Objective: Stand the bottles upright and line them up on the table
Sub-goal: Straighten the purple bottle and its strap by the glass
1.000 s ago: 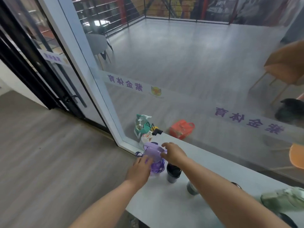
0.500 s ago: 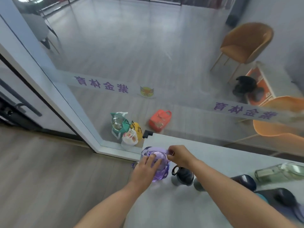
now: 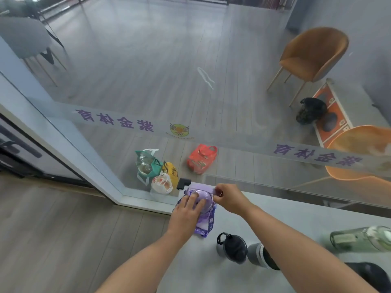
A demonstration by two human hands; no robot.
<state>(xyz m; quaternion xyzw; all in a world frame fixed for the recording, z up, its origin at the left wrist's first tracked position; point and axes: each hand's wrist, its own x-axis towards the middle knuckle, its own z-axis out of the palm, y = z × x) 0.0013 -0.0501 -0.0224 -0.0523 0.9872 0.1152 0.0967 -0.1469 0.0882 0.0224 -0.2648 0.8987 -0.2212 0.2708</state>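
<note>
A purple bottle (image 3: 206,203) with a purple strap stands upright at the far left corner of the grey table (image 3: 296,225). My left hand (image 3: 186,212) lies over its lid and left side. My right hand (image 3: 229,197) pinches the lid's handle at the right. A black-lidded bottle (image 3: 233,248) stands upright nearer to me. Beside it a grey bottle (image 3: 257,253) is partly hidden by my right forearm. A clear green bottle (image 3: 359,237) lies on its side at the right. A dark bottle (image 3: 370,273) shows at the lower right edge.
A glass wall (image 3: 232,144) with purple lettering runs right along the table's far edge. Behind it on the floor are bags (image 3: 156,172), a red bag (image 3: 202,158) and orange chairs (image 3: 313,56). The table's left edge drops to the wooden floor (image 3: 63,229).
The view has tilted down and right, bringing more of the table into sight. My hands stay on the purple bottle, my right hand now pinching its handle.
</note>
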